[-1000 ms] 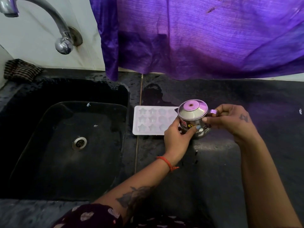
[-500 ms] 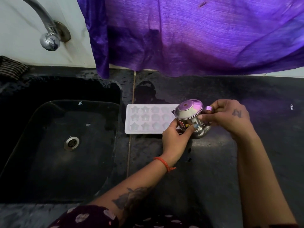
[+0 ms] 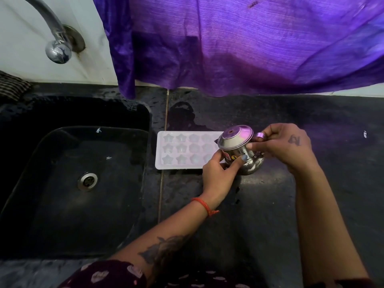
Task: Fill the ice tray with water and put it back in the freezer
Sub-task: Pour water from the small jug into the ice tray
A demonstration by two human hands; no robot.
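A white ice tray (image 3: 182, 150) with star-shaped cells lies flat on the dark counter just right of the sink. Over its right end I hold a small steel pot (image 3: 239, 150), tilted toward the tray. My left hand (image 3: 220, 175) grips the pot's lower body from the near side, thumb and fingers curled round it. My right hand (image 3: 284, 146) holds the pot's handle and upper side from the right. The tray's right end is hidden behind the pot and my left hand.
A black sink (image 3: 62, 183) with a steel drain (image 3: 87, 180) fills the left. A curved tap (image 3: 56, 44) comes off the white wall above it. A purple cloth (image 3: 239, 44) hangs over the counter's back edge. A striped rag (image 3: 10, 86) sits at far left.
The pot has tipped a little further toward the tray, still in both hands. My head has shifted, so the scene sits slightly more to the left.
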